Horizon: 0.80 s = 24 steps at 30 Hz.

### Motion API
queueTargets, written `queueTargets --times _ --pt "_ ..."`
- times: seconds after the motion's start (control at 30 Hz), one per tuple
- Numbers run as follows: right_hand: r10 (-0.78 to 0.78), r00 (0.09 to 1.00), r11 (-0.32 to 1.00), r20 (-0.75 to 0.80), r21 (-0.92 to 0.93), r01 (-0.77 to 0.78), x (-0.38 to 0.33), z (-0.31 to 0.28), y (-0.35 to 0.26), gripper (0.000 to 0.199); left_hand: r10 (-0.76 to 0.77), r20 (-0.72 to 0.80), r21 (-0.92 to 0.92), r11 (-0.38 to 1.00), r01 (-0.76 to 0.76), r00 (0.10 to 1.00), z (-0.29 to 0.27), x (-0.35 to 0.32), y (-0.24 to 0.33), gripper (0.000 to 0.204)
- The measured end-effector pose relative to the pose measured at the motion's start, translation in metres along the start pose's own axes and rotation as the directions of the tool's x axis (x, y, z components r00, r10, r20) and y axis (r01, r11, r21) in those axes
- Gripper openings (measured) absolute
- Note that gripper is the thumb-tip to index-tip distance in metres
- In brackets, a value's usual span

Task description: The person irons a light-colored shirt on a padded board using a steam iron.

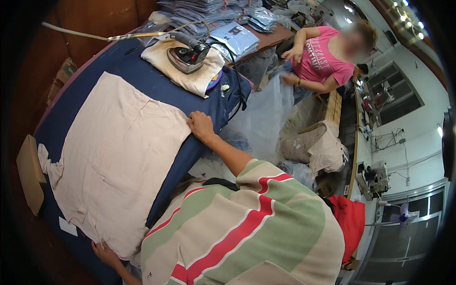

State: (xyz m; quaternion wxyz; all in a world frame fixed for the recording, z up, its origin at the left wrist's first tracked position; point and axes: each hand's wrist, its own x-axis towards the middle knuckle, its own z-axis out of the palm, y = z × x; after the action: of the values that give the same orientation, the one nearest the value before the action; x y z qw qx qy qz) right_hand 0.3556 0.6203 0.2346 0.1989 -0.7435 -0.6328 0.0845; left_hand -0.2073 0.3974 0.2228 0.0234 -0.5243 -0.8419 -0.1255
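Note:
A pale beige garment (116,156) lies spread over a dark blue padded ironing table (88,107), with faint creases across it. A small narrow piece of it sticks out at the far left. My right hand (202,126) has its fingers closed on the garment's upper right corner. At its lower edge my left hand (107,254) pinches the cloth, the fingertips partly hidden. Beyond my right hand, an iron (187,54) with a dark handle rests on a folded cream cloth (159,57), its cord hanging down beside the table.
Stacks of bagged blue garments (232,35) stand behind the iron. A person in a pink shirt (323,59) handles a clear plastic bag (266,111) at the upper right. A cardboard box (31,173) and a white paper slip (68,226) lie by the table's left side. Beige bundles (316,147) sit behind me.

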Motion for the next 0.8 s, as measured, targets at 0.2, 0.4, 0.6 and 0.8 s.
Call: queueTargets --times 0.2,0.4,0.6,0.8 --pt "0.038 0.992 0.902 -0.117 0.432 0.016 -0.007 -0.005 0.012 0.016 -0.038 -0.075 0.147 0.988 0.049 0.996 0.009 0.003 -0.024 0.035" --pt "-0.031 0.982 0.889 -0.185 0.445 0.111 -0.004 0.012 0.017 0.02 0.004 -0.166 0.064 0.998 0.007 0.986 0.013 -0.005 -0.057 0.032" --pt "-0.183 0.979 0.977 -0.095 0.095 0.192 -0.009 0.0 0.044 0.011 0.038 -0.159 0.068 0.997 -0.028 0.987 0.004 0.002 -0.04 0.032" --pt "-0.235 0.969 0.957 -0.082 0.157 0.245 -0.007 -0.017 0.037 0.015 0.303 -0.325 0.288 0.934 -0.212 0.896 0.007 -0.01 -0.005 0.026"
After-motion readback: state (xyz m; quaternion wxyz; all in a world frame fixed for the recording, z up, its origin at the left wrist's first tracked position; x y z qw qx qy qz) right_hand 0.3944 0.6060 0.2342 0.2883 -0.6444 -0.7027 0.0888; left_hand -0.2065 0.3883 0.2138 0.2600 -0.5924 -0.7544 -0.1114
